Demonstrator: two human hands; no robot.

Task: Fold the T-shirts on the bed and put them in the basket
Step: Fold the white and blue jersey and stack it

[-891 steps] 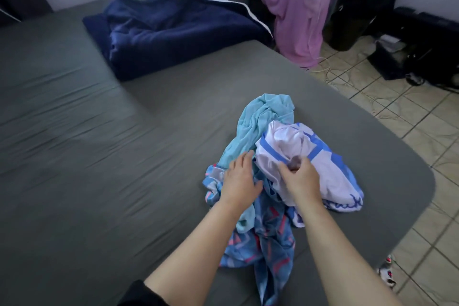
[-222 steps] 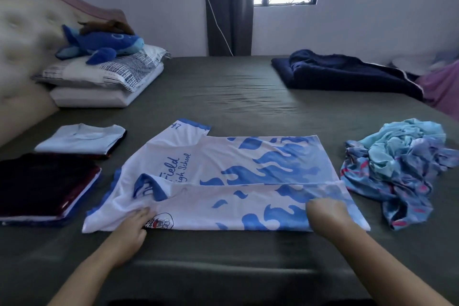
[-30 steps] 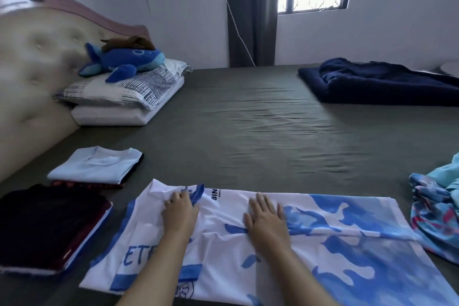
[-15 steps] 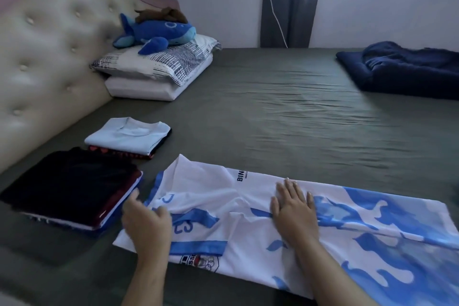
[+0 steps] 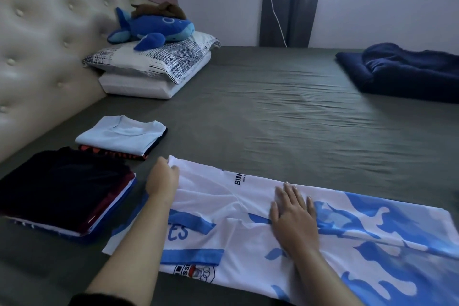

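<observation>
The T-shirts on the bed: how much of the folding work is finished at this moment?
Done: two folded stacks, a dark stack and a light blue shirt on another. In hand: the white and blue shirt, folded lengthwise; the left hand grips its top corner, the right hand presses flat on its middle. Left: finishing this shirt, then moving everything to the basket, which is not in view.

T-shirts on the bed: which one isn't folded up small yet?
The white and blue T-shirt under both hands. It lies long and spread out, while the light blue T-shirt and the dark pile are neat squares.
</observation>
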